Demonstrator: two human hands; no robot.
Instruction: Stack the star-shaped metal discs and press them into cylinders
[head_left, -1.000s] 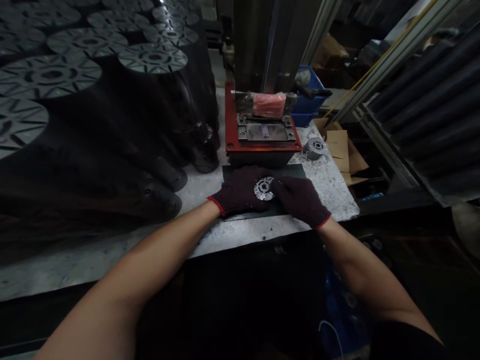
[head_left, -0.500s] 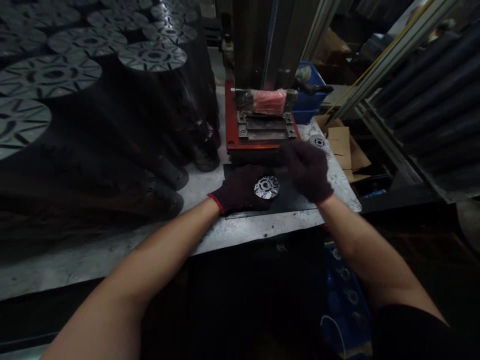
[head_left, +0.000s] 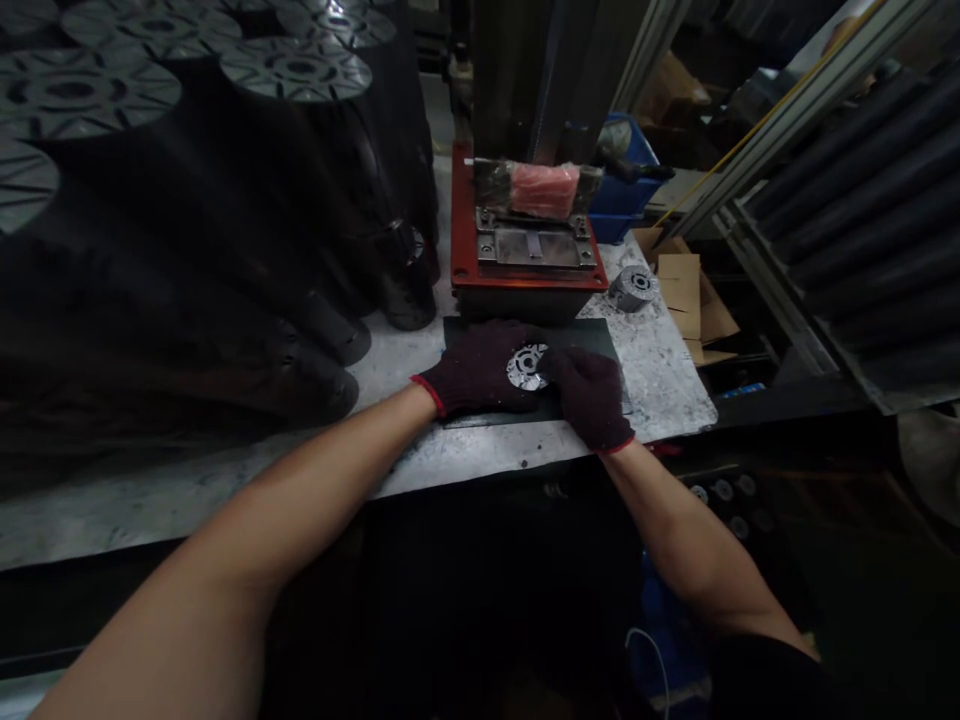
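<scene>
A round slotted metal disc-faced piece (head_left: 526, 367) stands over a dark mat (head_left: 596, 335) on the bench. My left hand (head_left: 484, 368), in a dark glove with a red cuff, is wrapped round its left side. At the right edge of the piece is my right hand (head_left: 592, 395), gloved the same way, its fingers pressed together; what they hold, if anything, is too dark to make out. Just beyond my hands sits a red-based fixture (head_left: 465, 270) with a metal plate on top and a pink wrapped block (head_left: 544, 190) behind the plate.
Tall dark stacks with slotted round tops (head_left: 296, 68) crowd the left. A short slotted cylinder (head_left: 635, 288) stands at the right of the bench (head_left: 675, 385). Behind it are a blue bin (head_left: 611, 225) and an open cardboard box (head_left: 679, 285).
My right hand has come down and left to the edge of the round piece. My left hand stays round the piece. The view has shifted slightly, and a small light strip now shows on the fixture.
</scene>
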